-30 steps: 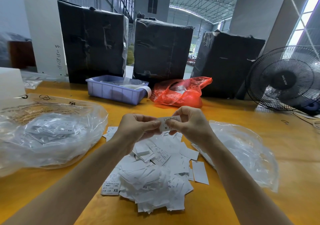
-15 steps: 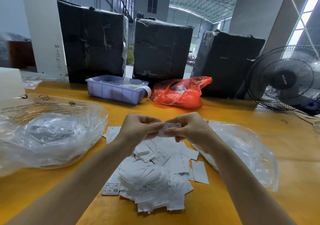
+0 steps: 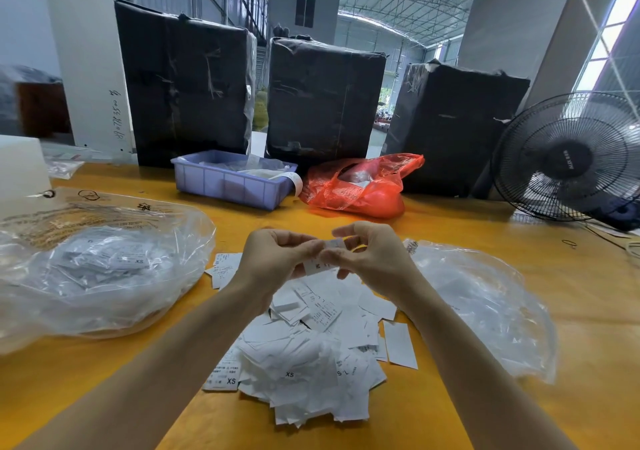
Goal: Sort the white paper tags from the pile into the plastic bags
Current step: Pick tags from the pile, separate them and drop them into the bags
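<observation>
Yellow table [image 3: 519, 276] fills the lower frame. Left plastic bag [image 3: 104, 269], clear and crumpled, sits at left-centre with white tags inside, 1 reading XS. Right plastic bag [image 3: 485, 304], also clear, lies at right-centre just beside the right forearm; contents hard to make out. Pile of white paper tags [image 3: 311, 356] at bottom-centre between the 2 bags: small rectangular slips, overlapping loosely, black print, XS and S/L legible on a few. Pile sits directly below both hands, partly hidden by the left forearm. Left hand [image 3: 273, 262] and right hand [image 3: 374, 259] meet at frame centre above the pile, fingers curled, both pinching the same held tag [image 3: 320, 265], a white slip with dark print, between thumb and fingertips. Tag is off the table, clear of the pile, between the 2 hands. Upper frame: 3 black wrapped bales [image 3: 325, 99] along the far table edge, black fan [image 3: 568, 158] at right, red bag [image 3: 360, 186] and blue bin [image 3: 232, 179] in front of the bales.
</observation>
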### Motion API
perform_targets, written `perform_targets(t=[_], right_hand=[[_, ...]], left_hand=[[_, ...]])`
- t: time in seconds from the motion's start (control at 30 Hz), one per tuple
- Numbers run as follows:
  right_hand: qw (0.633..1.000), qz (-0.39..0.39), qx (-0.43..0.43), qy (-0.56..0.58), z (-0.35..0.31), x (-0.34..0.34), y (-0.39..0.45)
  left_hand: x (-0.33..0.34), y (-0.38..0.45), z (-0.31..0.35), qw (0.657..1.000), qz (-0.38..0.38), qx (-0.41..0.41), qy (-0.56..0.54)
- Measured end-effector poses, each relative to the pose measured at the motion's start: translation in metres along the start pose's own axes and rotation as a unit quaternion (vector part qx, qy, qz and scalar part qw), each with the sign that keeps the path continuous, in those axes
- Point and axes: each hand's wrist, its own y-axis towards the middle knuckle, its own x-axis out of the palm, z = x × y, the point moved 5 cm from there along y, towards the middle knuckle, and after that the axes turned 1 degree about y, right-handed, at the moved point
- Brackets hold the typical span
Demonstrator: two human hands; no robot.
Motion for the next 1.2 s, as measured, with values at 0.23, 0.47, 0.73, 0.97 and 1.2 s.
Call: perform_targets(t=[0.23, 0.47, 0.73, 0.97, 1.2], right_hand=[[0.995, -0.089, -0.047, -0.025, -0.010, 0.024, -0.004], [0.991, -0.013, 0.024, 0.134, -0.003, 0.009, -0.001], [0.997, -0.034, -0.069, 0.031, -0.017, 0.019, -0.005], [0.996, -0.022, -0.037, 0.073, -0.013, 0.014, -0.004], [0.968, -0.011, 0.107, 0.226, 0.010, 0.004, -0.001]], left_hand=[[0.002, -0.003, -0.003, 0.998, 0.014, -0.030, -0.051], [-0.001, -0.002, -0.003, 0.990, 0.070, -0.038, -0.114], [0.001, -0.005, -0.006, 0.974, 0.071, -0.125, -0.176], [0.006, -0.008, -0.008, 0.965, 0.047, -0.162, -0.199], [0.007, -0.007, -0.010, 0.972, -0.016, -0.190, -0.139]])
